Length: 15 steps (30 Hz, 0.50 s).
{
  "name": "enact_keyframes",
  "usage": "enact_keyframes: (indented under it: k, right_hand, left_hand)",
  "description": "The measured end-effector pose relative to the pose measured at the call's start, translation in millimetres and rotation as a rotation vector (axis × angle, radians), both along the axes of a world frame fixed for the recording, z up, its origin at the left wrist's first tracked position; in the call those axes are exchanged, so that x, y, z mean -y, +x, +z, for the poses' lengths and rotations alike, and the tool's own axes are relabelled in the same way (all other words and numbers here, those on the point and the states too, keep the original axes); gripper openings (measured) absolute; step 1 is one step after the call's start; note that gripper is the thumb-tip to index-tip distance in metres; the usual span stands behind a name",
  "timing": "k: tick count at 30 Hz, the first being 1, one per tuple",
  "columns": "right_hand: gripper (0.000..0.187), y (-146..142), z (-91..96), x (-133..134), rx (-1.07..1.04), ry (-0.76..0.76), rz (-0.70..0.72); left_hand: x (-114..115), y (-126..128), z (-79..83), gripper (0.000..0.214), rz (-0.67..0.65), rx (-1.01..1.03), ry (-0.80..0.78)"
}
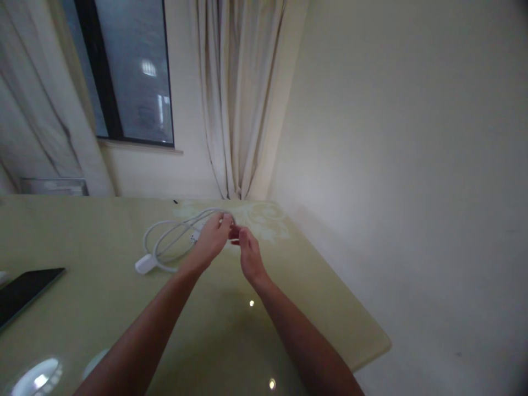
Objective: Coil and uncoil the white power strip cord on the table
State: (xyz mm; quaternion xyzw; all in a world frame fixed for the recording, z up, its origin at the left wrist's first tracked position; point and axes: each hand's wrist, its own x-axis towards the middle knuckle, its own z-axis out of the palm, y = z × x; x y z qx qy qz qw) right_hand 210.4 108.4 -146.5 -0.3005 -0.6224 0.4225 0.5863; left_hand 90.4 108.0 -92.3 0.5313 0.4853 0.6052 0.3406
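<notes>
A white power cable (165, 223) lies in loose loops on the table, with a white plug-like block (146, 264) at its near left end. Behind my left wrist, a white piece with dark marks (195, 236), perhaps a socket end, is partly hidden. My left hand (214, 234) is closed on the cable where its loops come together at the right. Close beside it, my right hand (249, 256) has its thumb and fingers curled toward the left fingertips. What the right fingers hold, if anything, is too small and blurred to make out.
The pale green, glossy table (313, 308) meets a wall (391, 192) along its right side. A dark flat tablet-like device (27, 291) lies at the left. Curtains (239, 99) and a window (136, 71) are behind the table. A small black object (175, 202) sits near the far edge.
</notes>
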Motion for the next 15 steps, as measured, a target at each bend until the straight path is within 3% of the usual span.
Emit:
enact_keyframes:
  k: [3,6,11,15]
  right_hand:
    - [0.038,-12.7,41.9,-20.7,-0.088,-0.082,-0.047]
    - [0.038,-18.8,64.7,-35.8,-0.195,-0.269,0.052]
    - [0.018,-18.5,65.1,-39.3,-0.293,-0.441,0.150]
    - [0.004,-20.5,64.6,-39.8,-0.274,-0.480,0.167]
  left_hand:
    - [6.9,-1.0,9.0,0.020,0.039,-0.196,0.064]
    - [14.0,-4.1,18.0,0.030,0.088,-0.491,0.143]
    - [24.7,-11.2,26.2,0.031,0.024,-0.747,0.138]
    - [25.3,-12.3,20.7,0.038,-0.033,-0.749,0.134]
